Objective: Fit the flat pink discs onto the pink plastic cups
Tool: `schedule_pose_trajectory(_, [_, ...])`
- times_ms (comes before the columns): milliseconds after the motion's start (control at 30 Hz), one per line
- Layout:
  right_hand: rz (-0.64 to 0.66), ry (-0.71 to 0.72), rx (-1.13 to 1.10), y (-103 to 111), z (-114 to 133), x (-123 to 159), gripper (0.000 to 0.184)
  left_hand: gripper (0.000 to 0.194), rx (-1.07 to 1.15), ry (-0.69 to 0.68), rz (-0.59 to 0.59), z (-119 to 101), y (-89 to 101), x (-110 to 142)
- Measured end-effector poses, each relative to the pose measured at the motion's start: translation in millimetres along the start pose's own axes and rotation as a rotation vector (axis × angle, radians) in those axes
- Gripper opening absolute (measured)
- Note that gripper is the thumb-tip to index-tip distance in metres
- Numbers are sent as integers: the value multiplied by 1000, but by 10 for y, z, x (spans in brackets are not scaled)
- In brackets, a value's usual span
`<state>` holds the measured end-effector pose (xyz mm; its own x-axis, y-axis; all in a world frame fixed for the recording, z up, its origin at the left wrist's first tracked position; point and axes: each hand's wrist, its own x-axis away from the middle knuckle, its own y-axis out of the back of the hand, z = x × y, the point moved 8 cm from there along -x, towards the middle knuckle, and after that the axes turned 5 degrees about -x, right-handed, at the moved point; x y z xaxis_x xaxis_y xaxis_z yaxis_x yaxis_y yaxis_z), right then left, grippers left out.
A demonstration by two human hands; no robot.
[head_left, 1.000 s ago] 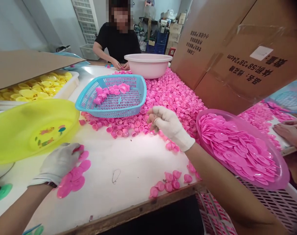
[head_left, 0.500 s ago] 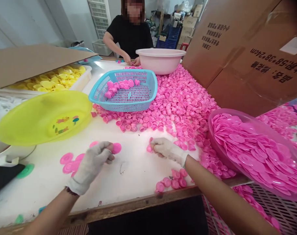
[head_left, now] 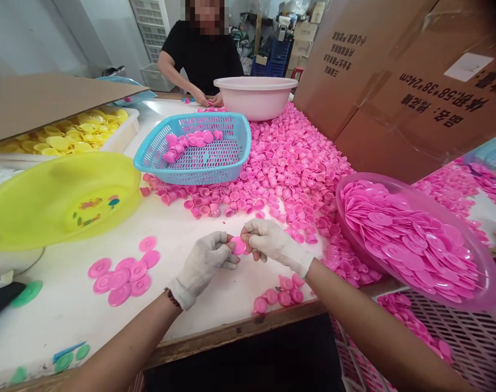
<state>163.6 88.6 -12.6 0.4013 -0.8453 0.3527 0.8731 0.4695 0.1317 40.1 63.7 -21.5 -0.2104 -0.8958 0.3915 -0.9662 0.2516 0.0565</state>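
Both my hands wear white gloves with bare fingertips and meet above the white table. My left hand [head_left: 207,264] pinches the left edge of a pink plastic disc [head_left: 239,245]. At the disc's other side, the fingers of my right hand [head_left: 272,245] are closed around a small pink plastic piece, mostly hidden by them. Left of my hands lies a group of loose pink discs [head_left: 120,279]. Several small pink pieces [head_left: 284,291] rest by the table's front edge, below my right hand.
Beyond my hands spreads a heap of pink cups [head_left: 297,163]. A blue basket [head_left: 190,178] stands at its left, a yellow basin [head_left: 39,196] farther left. A pink basin [head_left: 490,277] of discs is at right, before a cardboard box [head_left: 366,98]. Opposite sits a person [head_left: 202,54].
My left hand has moved right with the pink disc, bringing it against my right hand's fingers. The view has turned slightly right. My right hand stays closed in nearly the same place.
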Motion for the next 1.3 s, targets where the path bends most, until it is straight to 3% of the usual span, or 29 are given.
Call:
schedule_pose_trajectory(267, [-67,-151,44,160,-412,-99,6,10,-267,54,36,59,-267,-306])
schedule_pose_trajectory(567, [115,-232,-51,102,-633,-192,12,17,-370,236,207,162,-277,-517])
schedule_pose_trajectory(900, [166,-278,-145,64,-683,-198,12,13,-293,294,331,318,-285,-591])
schedule_pose_trajectory(1067, [114,-354,-75,108,-699,-226,10,13,-445,246,321,241,-324,-637])
schedule_pose_trajectory(1200, [235,-379,-115,53,-620,-238,8,14,-519,206,355,177,-340,-617])
schedule_pose_trajectory(1300, [218,-407,-114,61,-625,-242,11,17,-568,146,341,131,-311,-594])
